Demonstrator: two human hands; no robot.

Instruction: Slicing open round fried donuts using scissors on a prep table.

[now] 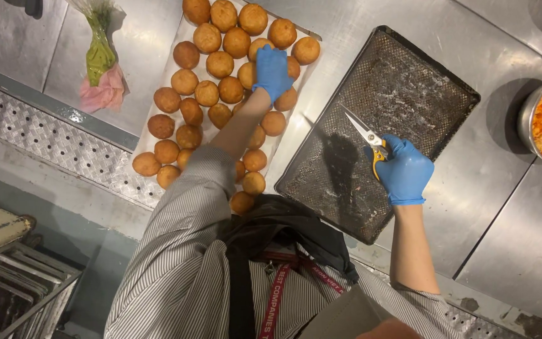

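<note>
Dozens of golden fried balls [219,64] crowd the paper-lined tray [158,103]; the left hand [271,71] closes over one mid-tray, while the right hand [404,171] clasps yellow-handled scissors [366,135], blades parted above the dark perforated tray [409,81]. Lifting straight up spares the neighbours touching the grip

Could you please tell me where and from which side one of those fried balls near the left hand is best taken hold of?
Grip a fried ball across its widest middle, coming straight down from above. The balls sit packed side by side on the paper-lined tray, so only their rounded tops are free. The left hand already reaches in that way; the right hand holds scissors.
</note>
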